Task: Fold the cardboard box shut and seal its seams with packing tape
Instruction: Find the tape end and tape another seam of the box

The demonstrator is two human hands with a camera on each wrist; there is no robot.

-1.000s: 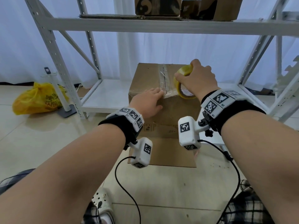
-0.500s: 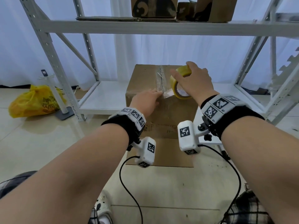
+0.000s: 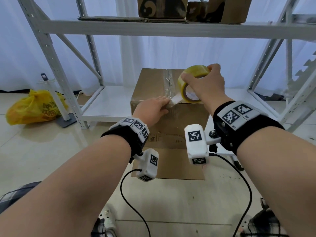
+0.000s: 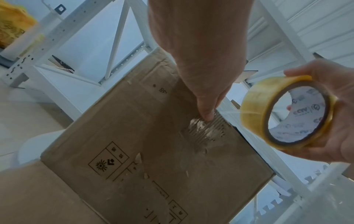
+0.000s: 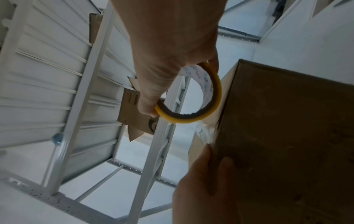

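The tiled floor (image 3: 42,151) carries the closed cardboard box (image 3: 171,120), which stands upright just in front of the white metal rack (image 3: 51,53). A flat sheet of cardboard (image 3: 171,165) lies on the floor under the box's near side. Toward the floor's left edge a yellow plastic bag (image 3: 34,106) sits beside a white pole on a grey base (image 3: 66,120). The rack's low shelf (image 3: 109,103) sits just above the floor; its upper shelf (image 3: 171,28) bears flattened cardboard and brown boxes (image 3: 162,7).

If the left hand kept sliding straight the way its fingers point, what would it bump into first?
Probably the stretched strip of tape just past the left hand, then the tape roll in the right hand. Depth is hard to judge.
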